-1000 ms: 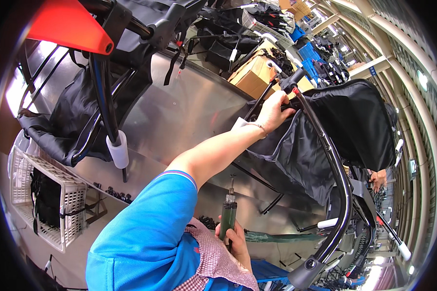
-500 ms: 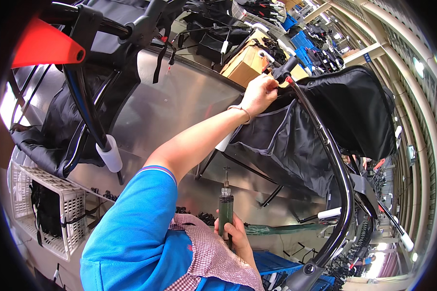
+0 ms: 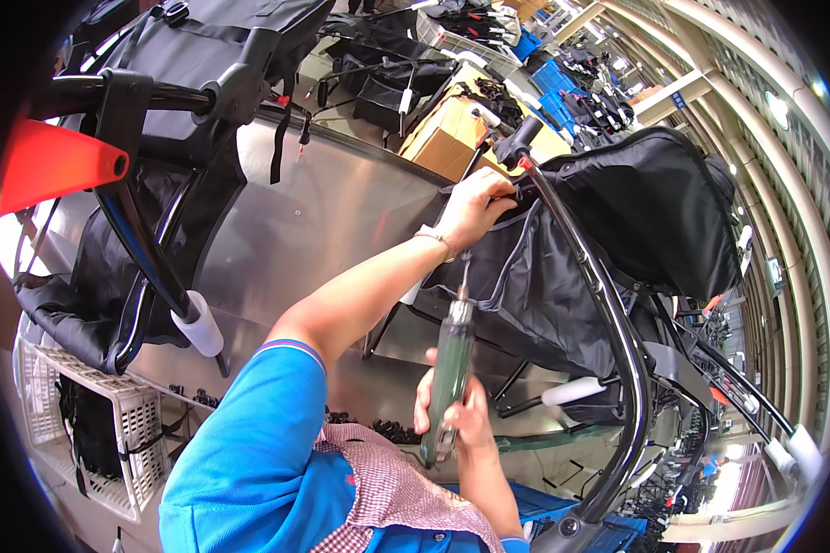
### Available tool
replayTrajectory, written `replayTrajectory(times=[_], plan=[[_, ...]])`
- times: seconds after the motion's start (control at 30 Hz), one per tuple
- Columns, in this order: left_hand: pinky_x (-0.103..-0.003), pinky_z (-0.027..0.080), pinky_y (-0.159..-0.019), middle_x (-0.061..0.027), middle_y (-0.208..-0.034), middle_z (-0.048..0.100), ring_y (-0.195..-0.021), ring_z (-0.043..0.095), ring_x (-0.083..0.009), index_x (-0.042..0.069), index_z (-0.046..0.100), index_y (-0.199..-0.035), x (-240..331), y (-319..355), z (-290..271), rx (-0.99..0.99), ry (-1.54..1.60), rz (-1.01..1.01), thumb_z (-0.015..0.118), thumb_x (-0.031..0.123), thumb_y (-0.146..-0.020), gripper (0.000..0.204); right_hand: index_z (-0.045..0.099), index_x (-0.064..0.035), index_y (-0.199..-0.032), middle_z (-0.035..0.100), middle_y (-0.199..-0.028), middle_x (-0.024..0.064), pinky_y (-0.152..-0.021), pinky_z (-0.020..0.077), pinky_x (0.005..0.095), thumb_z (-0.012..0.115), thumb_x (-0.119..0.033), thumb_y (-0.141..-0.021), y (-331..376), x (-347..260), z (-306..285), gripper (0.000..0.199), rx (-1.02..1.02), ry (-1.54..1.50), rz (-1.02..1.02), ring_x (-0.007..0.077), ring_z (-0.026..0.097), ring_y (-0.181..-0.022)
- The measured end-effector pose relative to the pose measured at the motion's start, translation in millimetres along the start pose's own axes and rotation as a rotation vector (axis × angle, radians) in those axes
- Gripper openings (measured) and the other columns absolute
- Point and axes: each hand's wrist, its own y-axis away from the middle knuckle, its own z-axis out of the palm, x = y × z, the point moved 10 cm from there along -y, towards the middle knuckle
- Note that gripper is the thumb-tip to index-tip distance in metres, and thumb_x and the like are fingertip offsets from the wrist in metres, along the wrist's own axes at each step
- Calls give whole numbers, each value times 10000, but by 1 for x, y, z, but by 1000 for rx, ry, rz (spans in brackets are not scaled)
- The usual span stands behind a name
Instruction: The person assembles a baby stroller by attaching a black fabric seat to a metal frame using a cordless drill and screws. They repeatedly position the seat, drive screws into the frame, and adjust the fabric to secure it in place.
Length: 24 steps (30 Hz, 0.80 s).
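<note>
The right hand (image 3: 470,419) holds the driver (image 3: 453,355), its bit (image 3: 465,280) aimed far, toward the left hand (image 3: 475,205).

The right grip is clamped round the driver's green body, over the near part of the bench (image 3: 295,240); the driver's long axis runs near to far, leaning slightly right, and the bit ends just on the near side of the left hand, though the depth between them cannot be told. The left hand is at the far-left edge of the black fabric (image 3: 549,286), just left of the tube's far end (image 3: 537,178), and nearer to both than the right hand. Its fingers bend inward, but whether that grip is clamped on the fabric cannot be told.
</note>
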Motion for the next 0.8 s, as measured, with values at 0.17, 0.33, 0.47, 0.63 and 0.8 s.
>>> replayTrajectory(times=[0.17,0.33,0.47,0.63,0.8], plan=[[-304,513,-766,-92,-934,582,-882,579,-201,44,628,-1047,-44,-3,3,128,37,-176,776,26,-683,393,364,1,-1346,578,-832,105,-533,515,320,828,-320,-704,-40,-34,13,855,55,86,-53,219,619,-594],[-371,486,-843,-147,-1043,602,-933,589,-318,-1,639,-1036,-48,-7,14,-31,185,-224,807,205,-677,447,401,-1,-1325,549,-813,113,-492,522,332,821,-352,-701,-49,-39,12,830,92,130,-50,214,606,-577],[-354,480,-876,-128,-1051,614,-975,594,-306,34,623,-1120,-6,-6,-1,-11,-11,-54,748,110,-738,410,414,-7,-1316,548,-811,108,-491,526,328,818,-393,-703,-55,-43,9,829,174,111,-79,211,604,-570],[-307,481,-892,-101,-1118,639,-1016,613,-226,50,643,-1135,-30,5,-6,-59,195,-152,652,40,-845,291,416,-14,-1315,553,-818,107,-486,522,333,812,-399,-711,-54,-46,9,819,191,116,-93,215,607,-573],[-302,455,-853,-64,-955,621,-926,564,-172,59,656,-1110,-44,-9,5,-138,267,-270,719,65,-795,321,409,-15,-1320,556,-821,110,-485,524,339,799,-388,-731,-60,-49,5,799,209,111,-124,217,608,-575]])
